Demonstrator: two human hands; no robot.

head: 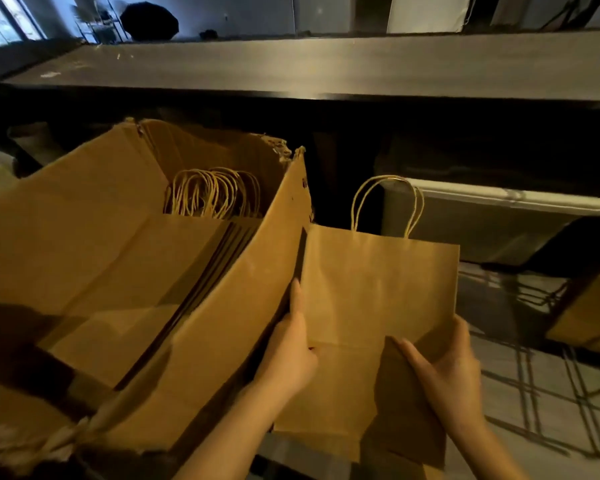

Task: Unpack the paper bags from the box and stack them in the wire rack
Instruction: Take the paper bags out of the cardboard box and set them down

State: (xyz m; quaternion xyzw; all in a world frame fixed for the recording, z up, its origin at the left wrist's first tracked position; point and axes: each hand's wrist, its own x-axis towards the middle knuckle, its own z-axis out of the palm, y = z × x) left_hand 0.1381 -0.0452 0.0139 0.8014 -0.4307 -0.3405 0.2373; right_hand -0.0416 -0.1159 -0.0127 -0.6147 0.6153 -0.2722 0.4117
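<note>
Box (236,327) wall just beside paper bag (378,289), white bin (499,220) beyond.

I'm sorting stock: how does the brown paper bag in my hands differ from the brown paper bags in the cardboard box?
The held brown paper bag is single, outside the open cardboard box, gripped by the left hand and right hand; the stacked brown paper bags sit packed inside it, untouched. Its handle loops stand alone; theirs bunch together. All are folded flat and brown.
</note>
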